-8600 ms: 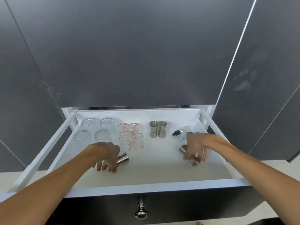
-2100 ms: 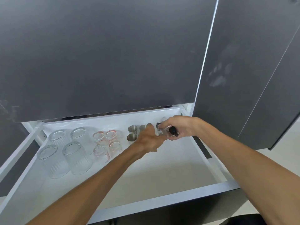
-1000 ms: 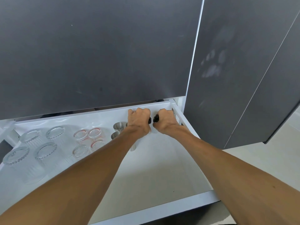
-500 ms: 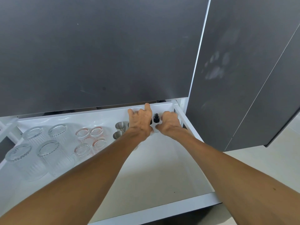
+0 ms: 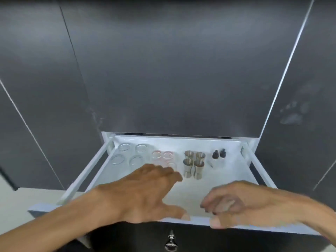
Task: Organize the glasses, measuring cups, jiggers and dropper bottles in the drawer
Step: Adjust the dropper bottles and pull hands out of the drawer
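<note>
The white drawer (image 5: 223, 221) stands pulled out. Along its back, from left to right, are several ribbed clear glasses (image 5: 130, 154), several red-marked measuring cups (image 5: 162, 155), several steel jiggers (image 5: 193, 163) and two black-capped dropper bottles (image 5: 219, 154), all upright in tidy groups. My left hand (image 5: 145, 191) hovers over the front middle of the drawer, fingers spread, holding nothing. My right hand (image 5: 241, 202) is blurred near the front edge, fingers loosely curled and apart, nothing in it.
Dark grey cabinet doors (image 5: 163, 70) rise behind and beside the drawer. A metal knob (image 5: 171, 243) sits on the dark drawer front below my hands. White side rails (image 5: 85, 171) run along both sides of the drawer.
Both hands have let go of the dropper bottles at the back right and pulled back to the drawer's front edge. The two bottles now stand upright side by side.
</note>
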